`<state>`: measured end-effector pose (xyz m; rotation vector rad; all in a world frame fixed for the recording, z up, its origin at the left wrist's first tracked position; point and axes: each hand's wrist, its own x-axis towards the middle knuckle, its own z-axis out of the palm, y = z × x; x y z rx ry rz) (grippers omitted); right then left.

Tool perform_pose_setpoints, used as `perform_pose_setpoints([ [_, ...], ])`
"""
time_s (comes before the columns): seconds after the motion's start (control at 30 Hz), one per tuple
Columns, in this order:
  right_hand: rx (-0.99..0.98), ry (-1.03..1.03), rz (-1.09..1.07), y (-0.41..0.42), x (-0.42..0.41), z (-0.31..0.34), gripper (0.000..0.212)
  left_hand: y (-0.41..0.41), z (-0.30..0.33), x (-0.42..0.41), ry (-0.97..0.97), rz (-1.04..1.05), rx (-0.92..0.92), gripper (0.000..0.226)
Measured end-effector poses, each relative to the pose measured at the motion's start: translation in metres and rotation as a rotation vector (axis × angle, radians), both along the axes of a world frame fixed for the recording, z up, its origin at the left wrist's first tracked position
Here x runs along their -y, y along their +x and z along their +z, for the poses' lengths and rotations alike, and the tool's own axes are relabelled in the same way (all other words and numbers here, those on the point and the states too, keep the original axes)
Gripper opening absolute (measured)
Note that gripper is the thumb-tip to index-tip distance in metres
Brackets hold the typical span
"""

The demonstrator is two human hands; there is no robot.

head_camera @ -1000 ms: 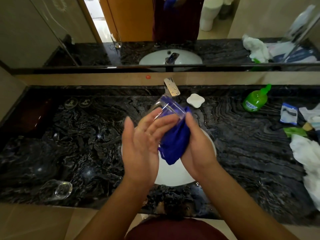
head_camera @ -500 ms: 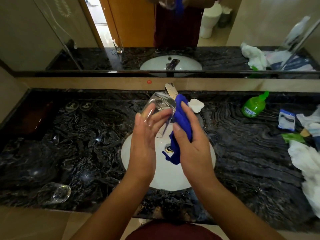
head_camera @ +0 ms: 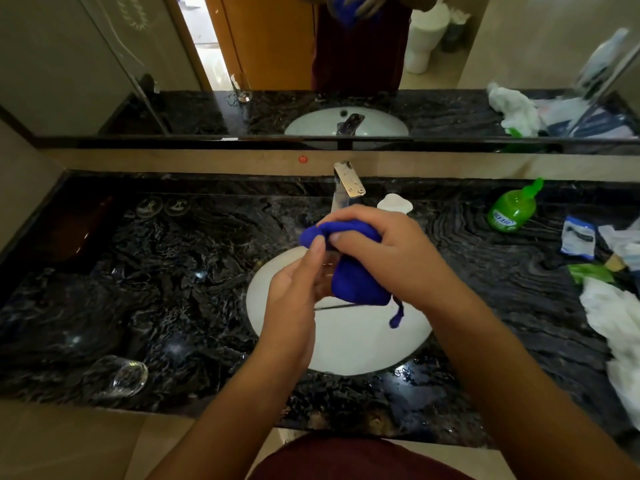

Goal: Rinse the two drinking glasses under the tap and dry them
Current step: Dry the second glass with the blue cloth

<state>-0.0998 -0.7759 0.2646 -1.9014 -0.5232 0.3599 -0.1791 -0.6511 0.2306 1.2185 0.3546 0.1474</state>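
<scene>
One glass is left lying on the near-left tabletop. Over the basin, the other glass — bare a second ago — is now swaddled in blue cloth, gripped by left hand and right hand fingers; drying is underway.

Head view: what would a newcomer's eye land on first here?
The bright blue cloth, bunched over the white oval sink basin, gripped by the right hand and left hand. Next, the clear drinking glass on its side near the black marble counter's front-left edge.
</scene>
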Motion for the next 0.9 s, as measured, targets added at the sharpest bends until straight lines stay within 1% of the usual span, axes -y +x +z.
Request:
perform_pose_setpoints([
  [0.03, -0.113, 0.063, -0.009, 0.002, 0.002, -0.001, 0.016, 0.001, 0.001, -0.002, -0.045, 0.003, 0.02, 0.038],
  [0.07, -0.268, 0.151, -0.01, 0.003, 0.004, -0.003, 0.018, 0.001, 0.003, -0.003, -0.09, 0.001, 0.043, 0.034],
  [0.13, -0.607, 0.344, 0.004, 0.0, 0.007, -0.011, 0.04, 0.004, 0.006, -0.009, -0.096, 0.005, 0.089, 0.03],
  [0.17, -0.724, 0.407, 0.024, -0.003, 0.009, -0.015, 0.05, 0.006, 0.007, -0.013, -0.044, 0.003, 0.106, 0.03],
  [0.23, -0.851, 0.467, 0.064, -0.009, 0.011, -0.024, 0.06, 0.011, 0.008, -0.023, 0.085, -0.035, 0.131, 0.033],
  [0.3, -0.908, 0.496, 0.108, -0.015, 0.012, -0.031, 0.058, 0.016, 0.008, -0.033, 0.179, -0.094, 0.137, 0.042],
  [0.37, -0.912, 0.545, 0.202, -0.02, 0.011, -0.038, 0.055, 0.022, 0.009, -0.037, 0.242, -0.136, 0.164, 0.05],
  [0.43, -0.877, 0.605, 0.224, -0.027, 0.01, -0.043, 0.054, 0.027, 0.012, -0.034, 0.395, -0.126, 0.227, 0.051],
  [0.5, -0.816, 0.655, 0.139, -0.03, 0.009, -0.046, 0.059, 0.031, 0.012, -0.031, 0.612, -0.009, 0.274, 0.038],
  [0.53, -0.789, 0.674, 0.076, -0.03, 0.008, -0.045, 0.068, 0.03, 0.009, -0.03, 0.694, 0.079, 0.271, 0.029],
  [0.57, -0.752, 0.683, 0.007, -0.029, 0.008, -0.047, 0.078, 0.027, 0.007, -0.029, 0.739, 0.162, 0.254, 0.022],
  [0.6, -0.705, 0.686, -0.06, -0.028, 0.008, -0.049, 0.084, 0.021, 0.005, -0.028, 0.745, 0.224, 0.225, 0.016],
  [0.63, -0.648, 0.691, -0.116, -0.026, 0.008, -0.053, 0.083, 0.014, 0.0, -0.026, 0.732, 0.257, 0.185, 0.014],
  [0.67, -0.601, 0.702, -0.157, -0.026, 0.007, -0.055, 0.079, 0.005, -0.004, -0.022, 0.688, 0.248, 0.135, 0.016],
  [0.73, -0.517, 0.741, -0.197, -0.026, 0.008, -0.056, 0.076, -0.013, -0.011, -0.006, 0.562, 0.131, 0.008, 0.022],
  [0.8, -0.454, 0.779, -0.237, -0.03, 0.003, -0.057, 0.078, -0.023, -0.014, 0.003, 0.435, 0.03, -0.081, 0.038],
  [0.9, -0.398, 0.74, -0.241, -0.036, -0.007, -0.059, 0.084, -0.019, -0.014, 0.004, 0.256, -0.047, -0.085, 0.055],
])
